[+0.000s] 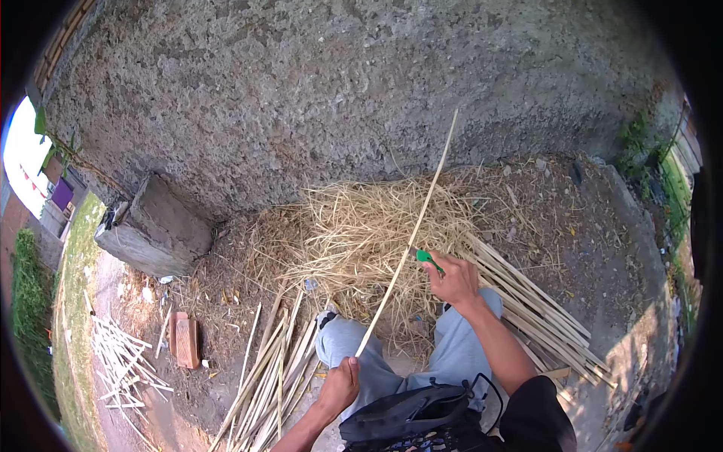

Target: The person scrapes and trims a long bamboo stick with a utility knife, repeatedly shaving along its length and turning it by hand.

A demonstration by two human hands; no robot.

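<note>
- The strip (427, 197): long, thin and pale, held in the air above the ground (602, 256), slanting up and right from the left hand, its tip seen against the wall (339, 90).
- Left hand (338, 389): closed on the strip's lower end, thumb uppermost, near the left knee.
- Right hand (456, 280): wrapped round the green handle of a knife (425, 257), arm reaching forward, over the right knee; the blade meets the strip partway along.
- Beneath: shavings (361, 233) heaped toward the ground's wall edge.
- Either side of the bent legs: more strips, the left bundle (256, 384) and the right bundle (538, 316).
- Farther left: a brick (185, 340), white sticks (120, 361) and, against the wall, a block (162, 233).
</note>
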